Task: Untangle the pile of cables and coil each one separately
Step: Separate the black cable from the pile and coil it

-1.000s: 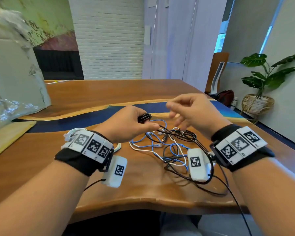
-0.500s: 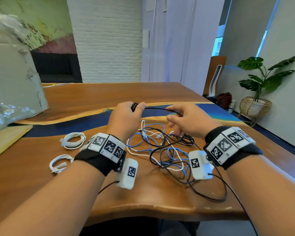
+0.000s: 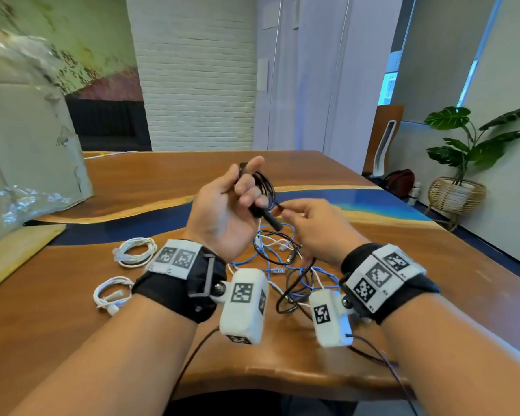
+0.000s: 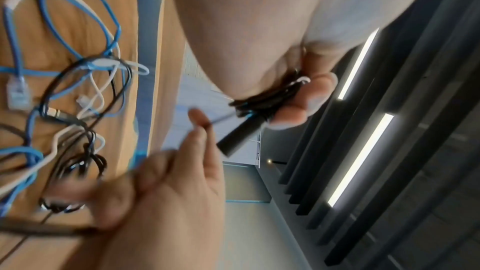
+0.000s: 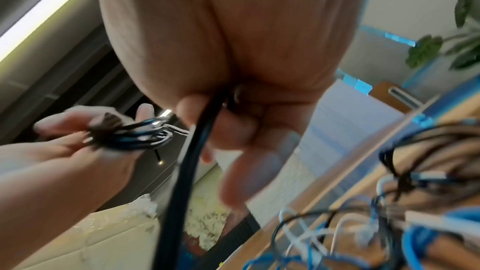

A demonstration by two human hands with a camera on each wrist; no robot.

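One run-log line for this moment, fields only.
left hand: grips black cable coil | right hand: pinches its free strand | tangled pile: on table | white coils: two, set aside left

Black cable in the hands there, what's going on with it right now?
The left hand holds a small coil of the black cable, lifted above the wooden table. The right hand pinches the cable's free strand beside it. A tangle of blue, white and black cables lies below, two coiled white cables to the left.
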